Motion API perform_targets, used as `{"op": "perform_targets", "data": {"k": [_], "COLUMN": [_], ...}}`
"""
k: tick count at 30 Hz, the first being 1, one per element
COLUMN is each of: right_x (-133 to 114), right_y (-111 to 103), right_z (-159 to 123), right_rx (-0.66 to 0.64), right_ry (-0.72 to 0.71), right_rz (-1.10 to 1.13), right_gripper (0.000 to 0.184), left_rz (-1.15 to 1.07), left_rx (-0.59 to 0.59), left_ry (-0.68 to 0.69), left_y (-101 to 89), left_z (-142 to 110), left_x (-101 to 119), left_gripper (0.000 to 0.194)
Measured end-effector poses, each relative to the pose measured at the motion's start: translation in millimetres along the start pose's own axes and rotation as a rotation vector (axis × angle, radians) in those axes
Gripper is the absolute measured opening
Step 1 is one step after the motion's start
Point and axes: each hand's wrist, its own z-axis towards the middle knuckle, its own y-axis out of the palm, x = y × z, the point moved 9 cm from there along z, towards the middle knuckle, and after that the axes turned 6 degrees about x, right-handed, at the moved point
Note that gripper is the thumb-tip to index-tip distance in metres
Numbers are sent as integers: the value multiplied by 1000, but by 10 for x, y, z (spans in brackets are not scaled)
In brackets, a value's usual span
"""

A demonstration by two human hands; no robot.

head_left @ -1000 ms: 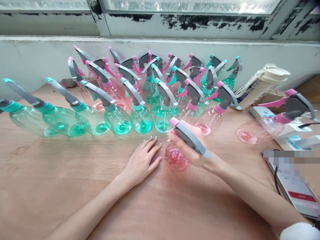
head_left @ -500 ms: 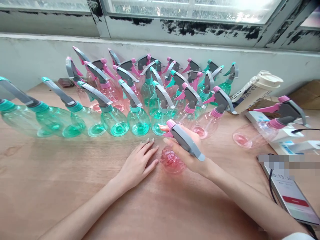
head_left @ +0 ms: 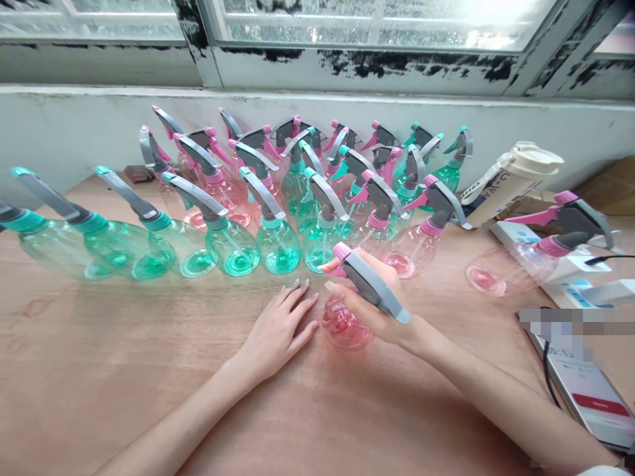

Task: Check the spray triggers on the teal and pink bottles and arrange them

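Note:
My right hand [head_left: 378, 305] grips a pink spray bottle [head_left: 343, 324] by its neck, under the grey trigger head [head_left: 373, 285] with a pink nozzle; the index finger stretches forward by the trigger. The bottle stands on the wooden table [head_left: 124, 370], just in front of the rows of bottles. My left hand [head_left: 278, 329] lies flat on the table beside the bottle, fingers spread, holding nothing and close to the bottle's left side.
Several green spray bottles [head_left: 278, 244] and pink spray bottles [head_left: 419, 244] stand in rows against the wall under a window. A lone pink bottle [head_left: 520, 261], a white cup [head_left: 516, 175], a power strip [head_left: 560, 264] and a phone [head_left: 590, 396] lie at the right.
Both hands and the pink bottle stay nearly where they were; only the camera view shifts slightly. The right index finger has stretched out further beside the trigger.

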Motion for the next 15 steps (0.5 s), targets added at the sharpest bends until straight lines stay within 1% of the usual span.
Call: {"op": "perform_targets", "data": {"k": [4,10,13,15], "right_x": [-83,-112,-142,-145], "right_y": [-18,-35,-22,-9], "right_z": [32,2,-10,-14], "right_rx": [21,28,2,-22], "right_ry": [-47,-85,-115,-109], "right_rz": [-44,-106,-89,-63], "right_gripper": [10,17,13,9], "left_rz": [-12,-9,-8,-7], "left_rx": [-11,-12,5,23], "left_ry": [-11,-9,-6,-4], "left_y": [-4,15,12,5], "left_z": [1,-4,-12,-19], "left_x": [-4,-14,-21,-23], "left_gripper": [35,39,40,42]}}
